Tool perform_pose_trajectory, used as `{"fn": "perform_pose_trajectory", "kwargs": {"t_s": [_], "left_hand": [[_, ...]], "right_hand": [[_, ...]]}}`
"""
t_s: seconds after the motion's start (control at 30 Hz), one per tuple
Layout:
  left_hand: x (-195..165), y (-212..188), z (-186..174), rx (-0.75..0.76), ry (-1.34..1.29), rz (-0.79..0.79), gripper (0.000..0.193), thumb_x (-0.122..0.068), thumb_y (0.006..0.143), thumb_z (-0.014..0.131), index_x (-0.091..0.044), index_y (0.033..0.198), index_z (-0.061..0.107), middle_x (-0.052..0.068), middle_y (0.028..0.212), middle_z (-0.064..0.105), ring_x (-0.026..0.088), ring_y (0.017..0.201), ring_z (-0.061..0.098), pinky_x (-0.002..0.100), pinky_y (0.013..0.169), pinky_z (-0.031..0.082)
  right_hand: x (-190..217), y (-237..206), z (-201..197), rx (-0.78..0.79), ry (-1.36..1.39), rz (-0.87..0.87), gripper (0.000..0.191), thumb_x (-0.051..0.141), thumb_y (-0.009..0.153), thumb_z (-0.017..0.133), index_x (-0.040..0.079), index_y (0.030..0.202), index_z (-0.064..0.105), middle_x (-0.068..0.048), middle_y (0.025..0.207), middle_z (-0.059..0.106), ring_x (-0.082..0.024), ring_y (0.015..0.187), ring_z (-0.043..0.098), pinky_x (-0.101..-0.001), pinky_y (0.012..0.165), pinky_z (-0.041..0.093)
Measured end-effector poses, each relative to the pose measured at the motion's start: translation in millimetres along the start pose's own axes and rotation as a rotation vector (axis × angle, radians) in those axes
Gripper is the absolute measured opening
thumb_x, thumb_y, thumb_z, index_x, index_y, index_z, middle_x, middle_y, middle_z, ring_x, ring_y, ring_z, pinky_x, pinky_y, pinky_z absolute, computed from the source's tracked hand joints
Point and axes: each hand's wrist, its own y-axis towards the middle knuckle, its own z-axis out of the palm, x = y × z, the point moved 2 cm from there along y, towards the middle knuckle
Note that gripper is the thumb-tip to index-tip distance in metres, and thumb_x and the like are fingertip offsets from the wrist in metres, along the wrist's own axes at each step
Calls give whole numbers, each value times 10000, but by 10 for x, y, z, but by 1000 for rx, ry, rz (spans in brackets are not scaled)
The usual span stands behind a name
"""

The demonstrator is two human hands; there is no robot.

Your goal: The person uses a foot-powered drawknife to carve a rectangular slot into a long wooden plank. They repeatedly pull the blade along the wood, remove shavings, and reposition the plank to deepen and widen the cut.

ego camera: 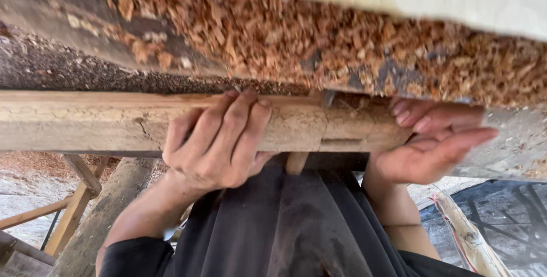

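Head view: two hands on one wooden beam point(114, 120) at the table's near edge. Left hand point(213, 143) curls over it, four fingers gripping. Right hand point(430, 146) rests loosely open against its end. Wood shavings point(353, 43) cover the table point(51, 66).

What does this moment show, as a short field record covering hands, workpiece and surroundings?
Left hand: left hand curled over the pale, cracked, squared wooden beam, fingers on its front face
Right hand: right hand at the beam's end, fingers partly open, blurred
Above the beam: orange-brown wood shavings piled on a flat surface
Below: dark cloth garment; round wooden leg at left
Beam detail: small rectangular notch between the hands
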Motion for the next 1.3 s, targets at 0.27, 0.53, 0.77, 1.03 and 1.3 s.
{"fn": "perform_pose_trajectory", "kwargs": {"t_s": [0.27, 0.53, 0.77, 1.03, 1.3], "left_hand": [[-52, -153, 163, -180, 38, -6, 489, -539, 1103, 519, -102, 1157, 731, 32, 1032, 744, 131, 881, 675, 315, 780, 495], [-95, -189, -39, -83, -47, 4, 428, -459, 1108, 540, -81, 1180, 728, 58, 1047, 737, 189, 941, 689, 358, 834, 492], [-96, -27, -77, -151, -11, -33, 500, -492, 1023, 478, -104, 1131, 775, 84, 1019, 755, 226, 932, 713, 381, 851, 537], [-31, 31, -65, -122, -47, 25, 501, -480, 1033, 467, -98, 1141, 774, 85, 1048, 774, 219, 963, 735, 373, 821, 525], [-10, 35, -159, -36, -84, -13, 398, -406, 1065, 526, -106, 1190, 755, 51, 1094, 770, 190, 986, 730, 357, 811, 515]], "right_hand": [[-29, 157, 95, -1, 20, -212, 432, 356, 1150, 282, 32, 1042, 546, -110, 725, 508, -181, 578, 481, -335, 493, 474], [82, -131, 137, -155, 279, 3, 401, 346, 1144, 356, 48, 930, 519, -119, 698, 486, -182, 538, 474, -322, 510, 487], [26, 43, 110, -136, 28, -154, 425, 300, 1178, 396, 43, 853, 493, -97, 678, 481, -169, 522, 498, -286, 482, 479], [167, 184, 204, -172, 174, -16, 367, 287, 1215, 381, 75, 936, 490, -110, 708, 512, -154, 573, 466, -291, 515, 426], [284, 156, 314, -36, -98, -220, 331, 249, 1179, 385, -8, 1056, 553, -119, 719, 525, -177, 569, 499, -322, 514, 472]]}}
